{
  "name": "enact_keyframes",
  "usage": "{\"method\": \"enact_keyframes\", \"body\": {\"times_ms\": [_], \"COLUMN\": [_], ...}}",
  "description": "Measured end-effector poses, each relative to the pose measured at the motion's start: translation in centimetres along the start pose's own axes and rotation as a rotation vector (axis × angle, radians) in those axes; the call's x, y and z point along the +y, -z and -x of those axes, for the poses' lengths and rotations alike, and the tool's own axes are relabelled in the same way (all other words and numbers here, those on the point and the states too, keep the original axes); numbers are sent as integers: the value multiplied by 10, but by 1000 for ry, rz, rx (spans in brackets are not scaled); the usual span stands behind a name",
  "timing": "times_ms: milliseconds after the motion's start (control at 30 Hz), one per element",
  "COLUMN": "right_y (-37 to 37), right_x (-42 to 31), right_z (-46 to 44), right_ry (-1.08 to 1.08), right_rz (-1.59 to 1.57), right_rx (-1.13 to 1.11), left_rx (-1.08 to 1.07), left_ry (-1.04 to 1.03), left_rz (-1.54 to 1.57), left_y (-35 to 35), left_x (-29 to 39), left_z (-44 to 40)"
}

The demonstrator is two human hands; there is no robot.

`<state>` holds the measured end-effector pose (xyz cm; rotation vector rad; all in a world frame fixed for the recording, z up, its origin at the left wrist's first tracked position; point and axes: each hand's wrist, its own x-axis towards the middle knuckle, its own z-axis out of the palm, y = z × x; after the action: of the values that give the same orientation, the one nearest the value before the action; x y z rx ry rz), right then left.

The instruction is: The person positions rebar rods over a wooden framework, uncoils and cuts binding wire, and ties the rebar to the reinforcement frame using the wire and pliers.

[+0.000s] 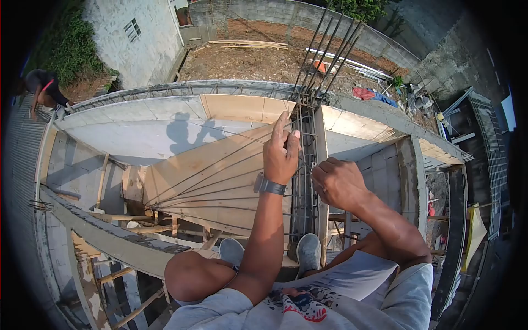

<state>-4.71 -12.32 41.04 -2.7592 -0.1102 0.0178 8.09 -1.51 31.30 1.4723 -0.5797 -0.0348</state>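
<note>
My left hand [281, 154], with a dark watch [270, 186] on the wrist, is raised over the left side of a rebar cage [307, 165]. Its index finger and thumb point away from me and stand apart; nothing shows between them. To the right of the cage, my right hand [338, 181] is closed, with the knuckles up. A small grey bit shows at its left edge, but what the fingers hold is hidden. Long thin steel bars [220, 190] fan out over the plywood sheet [176, 151] left of my left hand.
Upright rebars [330, 49] rise from the column at the cage's far end. Concrete beams [110, 228] and open bays with bamboo props [137, 308] lie below. My shoes [309, 254] rest near the cage. Another person [44, 88] crouches at far left.
</note>
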Motion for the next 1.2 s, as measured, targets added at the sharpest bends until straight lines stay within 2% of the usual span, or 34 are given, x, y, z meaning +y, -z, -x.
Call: {"method": "enact_keyframes", "body": {"times_ms": [67, 167, 200, 300, 367, 433, 533, 600, 733, 833, 900, 933, 1033, 1133, 1200], "right_y": [-2, -11, -8, -17, -13, -12, -1, -2, -3, -8, -13, -19, -21, -22, -25], "right_x": [-2, 6, 3, 13, 19, 24, 5, 5, 5, 15, 18, 25, 30, 36, 40], "right_z": [1, -1, -3, -1, -1, -3, 0, 2, 1, -4, -2, -2, -3, -3, -1], "right_ry": [59, -475, -623, -546, -511, -491, -120, -162, -245, -725, -666, -629, -513, -453, -420], "right_rz": [154, -1080, -1306, -1448, -1379, -1220, -196, -180, -135, -1351, -1399, -1402, -1344, -1222, -1189], "right_rx": [39, -162, -186, -298, -318, -293, -94, -122, -171, -237, -208, -209, -166, -134, -130], "left_rx": [28, 38, 47, 41, -2, -41, -86, -108, -18, 61, 114, 151, 315, 247, 175], "left_ry": [7, 10, 14, 4, -8, 89, 169, 232, 34, 0, 28, -58, -80, 160, 424], "left_rz": [-14, 60, 118, 256, 296, 272, 177, 77, 51, 203, 296, 271, 162, 303, 642], "left_y": [0, 4, 4, 6, 9, 14, 15, 16, 10, 9, 7, 6, -3, -7, -6], "left_x": [-1, 11, 11, 9, 4, 10, 7, 6, 4, 9, 11, 0, -9, -20, -15], "left_z": [1, -3, -2, -4, -6, -5, -4, -4, -5, -5, -4, -7, -8, -3, 2]}}
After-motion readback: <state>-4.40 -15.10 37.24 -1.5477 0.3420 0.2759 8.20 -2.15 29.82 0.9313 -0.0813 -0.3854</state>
